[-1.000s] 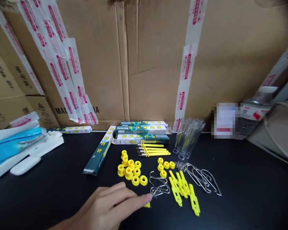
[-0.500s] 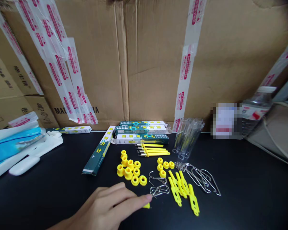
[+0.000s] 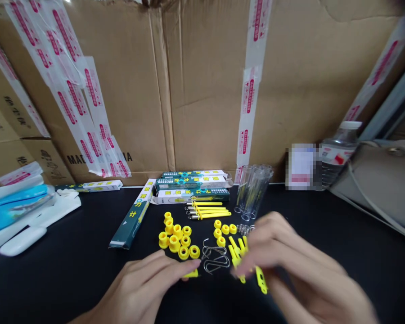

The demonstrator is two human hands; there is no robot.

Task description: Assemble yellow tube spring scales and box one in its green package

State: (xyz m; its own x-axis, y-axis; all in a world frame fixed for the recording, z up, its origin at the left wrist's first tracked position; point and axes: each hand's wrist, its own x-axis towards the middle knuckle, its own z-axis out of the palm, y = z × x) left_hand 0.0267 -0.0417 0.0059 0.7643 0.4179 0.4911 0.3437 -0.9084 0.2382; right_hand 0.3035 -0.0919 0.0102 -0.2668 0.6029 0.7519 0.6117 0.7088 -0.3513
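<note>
My left hand (image 3: pixel 145 281) is closed at the front of the black table, its fingers pinching a small yellow plastic piece (image 3: pixel 191 273) that they mostly cover. Close to its fingertips lie several bent metal hooks (image 3: pixel 216 261). Smeared by motion, my right hand (image 3: pixel 286 265) hovers over flat yellow plastic strips with slots (image 3: pixel 261 281) and partly hides them. Whether it grips anything, I cannot tell. Yellow flanged caps (image 3: pixel 174 243) form a cluster beyond my left hand, and smaller yellow rings (image 3: pixel 221 241) lie to their right.
Behind the caps lie yellow rods with springs (image 3: pixel 209 214) and printed narrow boxes (image 3: pixel 192 195). Clear tubes (image 3: pixel 253 193) stand bundled at the back. A bottle (image 3: pixel 339 153) and a beige bag (image 3: pixel 388 184) are at right. A large carton (image 3: pixel 205 112) walls off the rear.
My right hand has come into view from the right, over the yellow strips and the larger metal hooks. My left hand keeps its pinch; the whole view has shifted slightly.
</note>
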